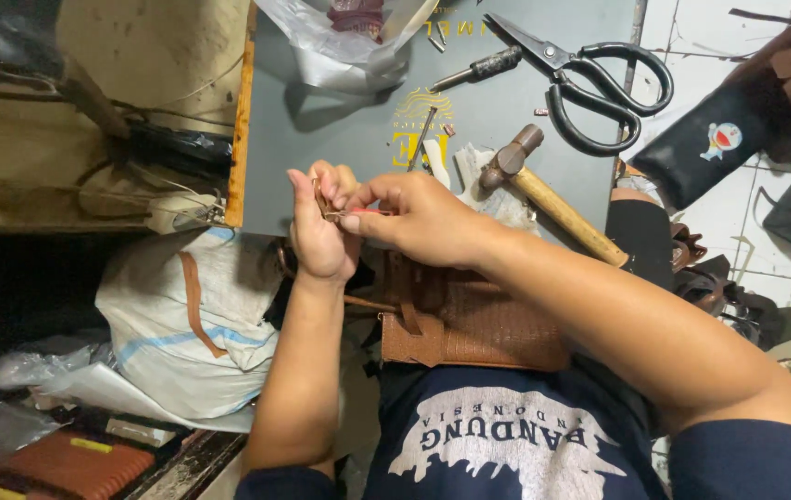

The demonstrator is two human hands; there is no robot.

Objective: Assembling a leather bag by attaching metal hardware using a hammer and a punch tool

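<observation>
My left hand (319, 231) pinches a small brown leather piece (320, 198) upright between thumb and fingers. My right hand (418, 219) holds a thin tool with a red handle (366, 212) against that piece. Both hands hover over a brown textured leather panel (479, 324) that lies on my lap, with a narrow strap running across it. The tool's tip is hidden between my fingers.
A grey work board (340, 139) lies ahead with a wooden-handled hammer (548, 190), large black scissors (590, 79), an awl (479, 69) and a clear plastic bag (340, 46). A white sack (182, 324) sits at the left. Dark leather goods (747, 130) lie on the white tiled floor at the right.
</observation>
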